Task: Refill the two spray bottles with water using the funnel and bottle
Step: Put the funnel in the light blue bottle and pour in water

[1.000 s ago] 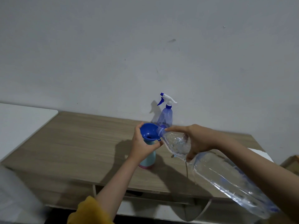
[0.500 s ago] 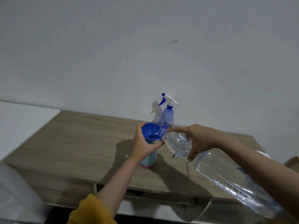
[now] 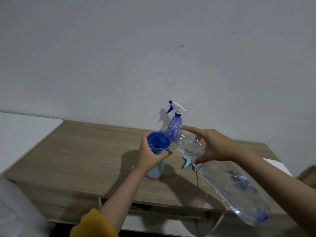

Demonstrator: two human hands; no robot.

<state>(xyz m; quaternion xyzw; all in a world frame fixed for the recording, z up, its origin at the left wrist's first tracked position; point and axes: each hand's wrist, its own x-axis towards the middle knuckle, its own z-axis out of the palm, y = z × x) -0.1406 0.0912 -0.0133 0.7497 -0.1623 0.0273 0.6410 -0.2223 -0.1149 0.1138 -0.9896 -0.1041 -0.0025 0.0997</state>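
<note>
The water bottle (image 3: 234, 183), a large clear plastic one, is held at the lower right of the frame by the right hand (image 3: 214, 147). Its long axis runs diagonally: the neck end points toward the upper left, just right of centre, and the base lies lower, toward the bottom right corner. The right grip is closed around the bottle's shoulder, with the index finger stretched along the top toward the neck and the thumb underneath. The mouth itself is blurred, and whether it is apart from the funnel cannot be told for certain; it appears just to the right of it.

The blue funnel (image 3: 158, 140) is seated upright in the neck of a pale blue spray bottle (image 3: 156, 171) with a pink base band, which stands on the wooden surface (image 3: 85, 151) at the centre of the frame. The left hand (image 3: 150, 155) is wrapped around this bottle's upper part just under the funnel, so the left grip is closed on it.

A second spray bottle (image 3: 174, 125), translucent blue with a white and blue trigger head, stands upright behind, near the wall (image 3: 153, 48), its nozzle pointing left. A light blue trigger head (image 3: 187, 164) lies on the surface below the right hand. A yellow sleeve (image 3: 93, 224) is seen at the bottom edge.
</note>
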